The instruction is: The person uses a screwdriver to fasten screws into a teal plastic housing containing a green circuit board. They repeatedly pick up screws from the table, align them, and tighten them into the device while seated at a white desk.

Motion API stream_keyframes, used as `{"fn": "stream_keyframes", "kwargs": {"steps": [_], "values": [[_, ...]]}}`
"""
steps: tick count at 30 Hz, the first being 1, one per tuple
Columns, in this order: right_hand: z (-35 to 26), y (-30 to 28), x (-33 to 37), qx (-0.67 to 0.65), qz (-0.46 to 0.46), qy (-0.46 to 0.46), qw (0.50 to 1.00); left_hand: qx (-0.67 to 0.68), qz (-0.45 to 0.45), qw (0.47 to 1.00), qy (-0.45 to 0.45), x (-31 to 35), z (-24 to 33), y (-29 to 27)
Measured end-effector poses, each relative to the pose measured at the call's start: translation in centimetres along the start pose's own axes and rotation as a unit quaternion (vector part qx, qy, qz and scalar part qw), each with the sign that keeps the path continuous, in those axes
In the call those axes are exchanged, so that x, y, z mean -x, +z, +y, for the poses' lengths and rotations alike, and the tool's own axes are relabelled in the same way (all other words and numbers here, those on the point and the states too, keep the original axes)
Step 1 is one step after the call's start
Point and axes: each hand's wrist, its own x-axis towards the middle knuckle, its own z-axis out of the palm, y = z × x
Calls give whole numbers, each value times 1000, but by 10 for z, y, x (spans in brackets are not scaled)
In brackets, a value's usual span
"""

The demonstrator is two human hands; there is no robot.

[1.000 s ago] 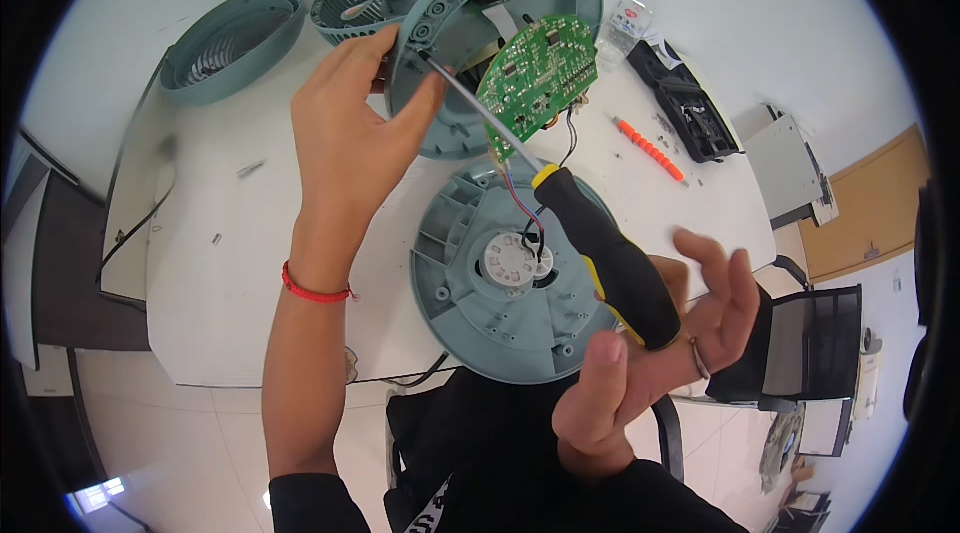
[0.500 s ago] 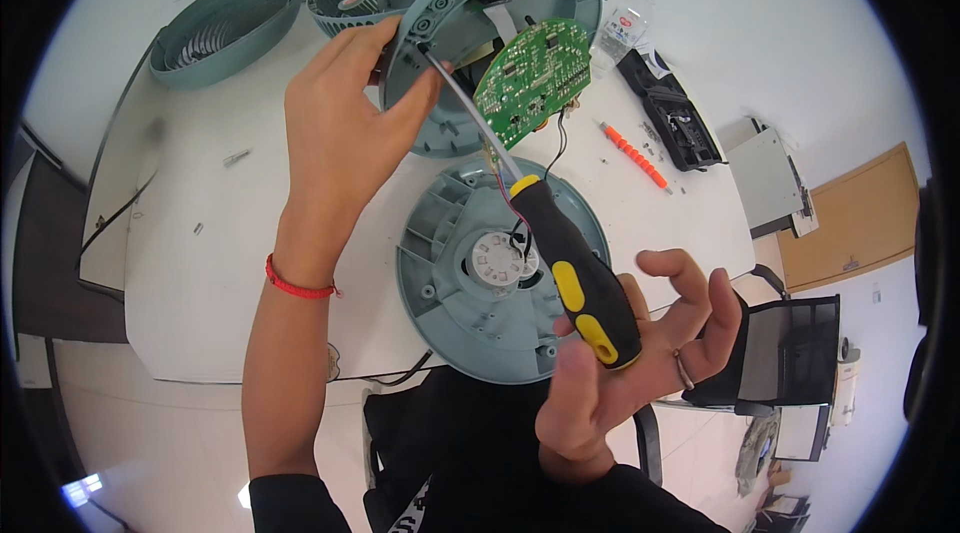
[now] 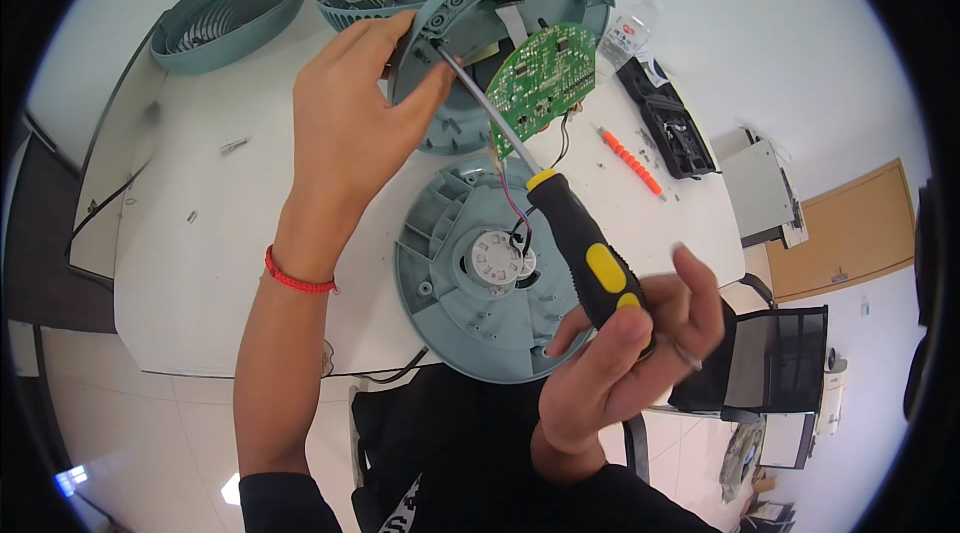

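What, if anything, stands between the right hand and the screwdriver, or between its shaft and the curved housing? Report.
Nothing visible: the right hand touches the screwdriver handle and the shaft reaches the housing by the left hand. The circuit board shows behind the shaft, not across it.

Before me on the table [image 3: 240, 283], the base [image 3: 475, 333], housing [image 3: 455, 128] behind it, tool case [image 3: 675, 123] right, cover [image 3: 240, 21] left.
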Motion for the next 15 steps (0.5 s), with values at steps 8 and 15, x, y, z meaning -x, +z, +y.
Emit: {"fn": "stream_keyframes", "kwargs": {"steps": [8, 15], "values": [[-6, -7, -7, -9, -31, 75, 997, -10, -4, 1000, 5, 0, -1, 0], [0, 6, -16, -3, 33, -40, 999, 0, -4, 1000, -1, 2, 2, 0]]}}
